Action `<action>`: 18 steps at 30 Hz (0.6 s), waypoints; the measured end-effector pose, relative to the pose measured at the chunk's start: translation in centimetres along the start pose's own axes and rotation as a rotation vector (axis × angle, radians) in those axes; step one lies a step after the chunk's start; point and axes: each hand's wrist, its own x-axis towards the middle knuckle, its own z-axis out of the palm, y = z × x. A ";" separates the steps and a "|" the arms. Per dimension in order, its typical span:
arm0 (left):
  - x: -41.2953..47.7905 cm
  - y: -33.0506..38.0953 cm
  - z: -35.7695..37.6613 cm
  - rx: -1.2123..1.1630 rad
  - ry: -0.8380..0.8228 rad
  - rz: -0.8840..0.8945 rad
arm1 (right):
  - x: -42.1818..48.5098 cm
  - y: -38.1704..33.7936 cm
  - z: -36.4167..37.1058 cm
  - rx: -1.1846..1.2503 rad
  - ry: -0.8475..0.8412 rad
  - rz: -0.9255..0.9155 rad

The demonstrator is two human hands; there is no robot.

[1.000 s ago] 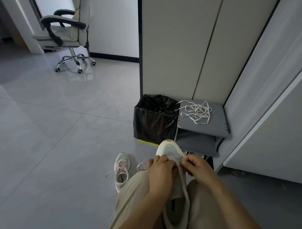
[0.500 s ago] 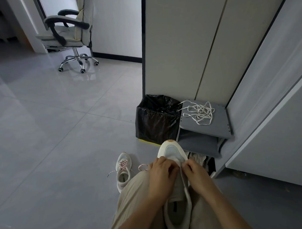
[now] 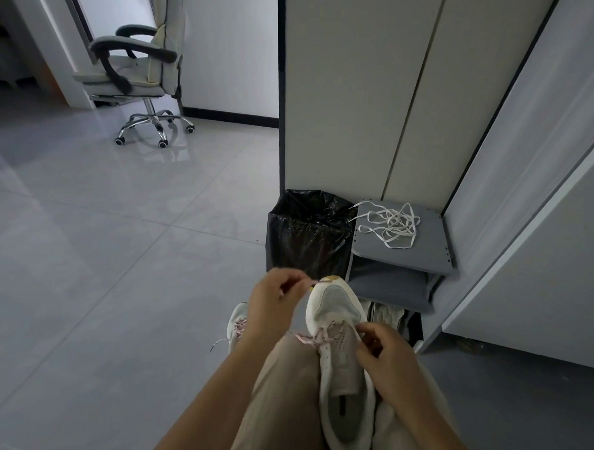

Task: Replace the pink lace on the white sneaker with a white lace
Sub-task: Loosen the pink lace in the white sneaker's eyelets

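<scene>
Head cam: left hand (image 3: pixel 276 300) pinches the pink lace (image 3: pixel 313 338) end, drawing it from the white sneaker (image 3: pixel 343 357) on the lap, right hand (image 3: pixel 387 361) gripping its eyelets steady.

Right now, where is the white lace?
In the head view, the white lace lies in a loose tangle on the grey shelf, right of the black bin, beyond the sneaker on the lap.

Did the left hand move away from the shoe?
Yes. The left hand has lifted off the sneaker, going up and left toward the black bin, pulling the pink lace.
</scene>
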 end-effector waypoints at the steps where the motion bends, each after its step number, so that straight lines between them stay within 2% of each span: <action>1: 0.7 1.1 0.2 -0.019 -0.018 0.004 | -0.1 -0.4 0.0 -0.004 0.003 -0.005; 3: 1.6 3.3 1.4 -0.142 -0.113 -0.020 | -0.3 -1.0 0.0 -0.035 0.012 -0.084; 5: 1.7 5.3 3.2 -0.372 -0.328 -0.107 | -0.3 -1.8 0.0 -0.141 -0.018 -0.197; 7: 1.6 6.0 4.7 -0.545 -0.526 -0.168 | 0.3 -2.7 -0.1 -0.106 -0.076 -0.252; 8: 1.8 5.9 5.0 -0.533 -0.533 -0.163 | 0.8 -2.8 0.0 -0.040 -0.083 -0.266; 10: 2.5 4.5 4.5 -0.379 -0.392 -0.151 | 1.7 -2.6 -0.1 0.136 -0.018 -0.216; 12: 2.9 1.6 2.9 -0.134 -0.223 -0.197 | 2.3 -1.6 -0.7 0.428 0.094 -0.004; 13: 2.7 0.0 2.0 0.004 -0.211 -0.229 | 2.3 -1.1 -1.3 0.566 0.143 0.085; 14: 2.0 -1.5 1.3 0.126 -0.247 -0.275 | 2.2 -0.6 -1.8 0.597 0.170 0.106; 16: 0.2 -3.7 0.9 0.233 -0.353 -0.361 | 1.8 -0.4 -2.1 0.433 0.064 0.012; 18: -1.2 -4.5 1.3 0.152 -0.364 -0.361 | 0.9 -1.2 -1.1 0.088 -0.176 -0.186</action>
